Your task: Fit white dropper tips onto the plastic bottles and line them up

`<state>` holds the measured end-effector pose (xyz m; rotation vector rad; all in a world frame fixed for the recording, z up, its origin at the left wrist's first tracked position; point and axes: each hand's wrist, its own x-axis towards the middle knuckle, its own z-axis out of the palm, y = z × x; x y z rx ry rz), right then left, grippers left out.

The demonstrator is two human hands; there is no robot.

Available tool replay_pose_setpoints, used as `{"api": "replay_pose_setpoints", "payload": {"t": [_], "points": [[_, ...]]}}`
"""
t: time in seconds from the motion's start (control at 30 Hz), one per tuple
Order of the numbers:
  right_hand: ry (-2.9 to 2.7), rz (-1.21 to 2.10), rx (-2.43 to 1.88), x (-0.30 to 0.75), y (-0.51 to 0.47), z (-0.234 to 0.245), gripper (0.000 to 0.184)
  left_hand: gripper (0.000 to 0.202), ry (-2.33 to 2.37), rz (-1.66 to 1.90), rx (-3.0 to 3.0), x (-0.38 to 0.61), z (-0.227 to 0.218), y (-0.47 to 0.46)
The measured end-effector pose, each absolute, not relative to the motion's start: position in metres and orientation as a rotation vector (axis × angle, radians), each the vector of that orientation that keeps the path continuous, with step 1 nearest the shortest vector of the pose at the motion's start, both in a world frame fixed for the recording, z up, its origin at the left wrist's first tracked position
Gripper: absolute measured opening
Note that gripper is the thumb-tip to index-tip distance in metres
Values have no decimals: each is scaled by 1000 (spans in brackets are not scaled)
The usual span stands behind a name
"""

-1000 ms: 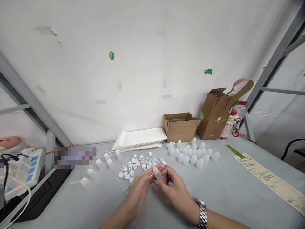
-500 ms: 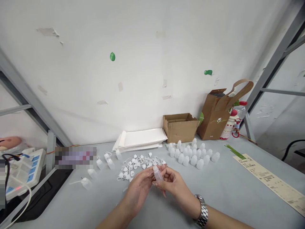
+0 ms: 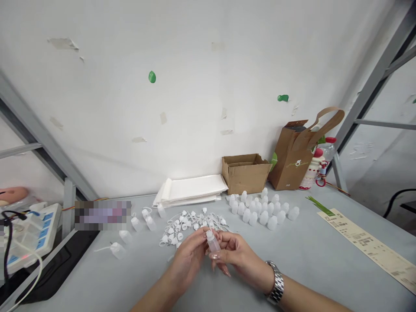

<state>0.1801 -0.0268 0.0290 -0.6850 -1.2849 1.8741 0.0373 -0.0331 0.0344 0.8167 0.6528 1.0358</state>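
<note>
A small translucent plastic bottle (image 3: 212, 241) stands upright between both my hands above the grey table (image 3: 308, 255). My right hand (image 3: 237, 255), with a metal watch on the wrist, pinches the bottle's body. My left hand (image 3: 189, 258) closes its fingertips on the bottle's neck and top. Just beyond my hands lies a heap of small white caps with tethers (image 3: 188, 225). To the right of it stands a cluster of several capped white bottles (image 3: 261, 209).
A few loose bottles (image 3: 136, 225) lie at the left. White flat bags (image 3: 191, 190), an open cardboard box (image 3: 245, 172) and a brown paper bag (image 3: 297, 156) line the wall. A printed paper strip (image 3: 370, 247) lies at the right, a power strip (image 3: 29, 234) at the far left.
The bottle has gone from tilted to upright and both hands have drawn slightly nearer to me; my left fingertips have moved onto the bottle's top.
</note>
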Motion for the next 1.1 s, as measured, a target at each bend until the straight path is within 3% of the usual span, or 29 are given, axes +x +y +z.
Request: {"api": "replay_pose_setpoints", "payload": {"t": [0.4,0.8,0.9,1.1], "points": [[-1278,1857,-606,182,-24,28,31,33,845,1089,959,36,41,-33],[-1158,1530,-931,184,-19,22,34,29,1341,1228,1291,24,41,-17],[-1092,1475,-990,188,-15,20,33,21,1552,1024,1633,15,36,-11],[-1134,1493,-1003,183,-19,21,35,20,1530,558,1862,13,26,-14]]}}
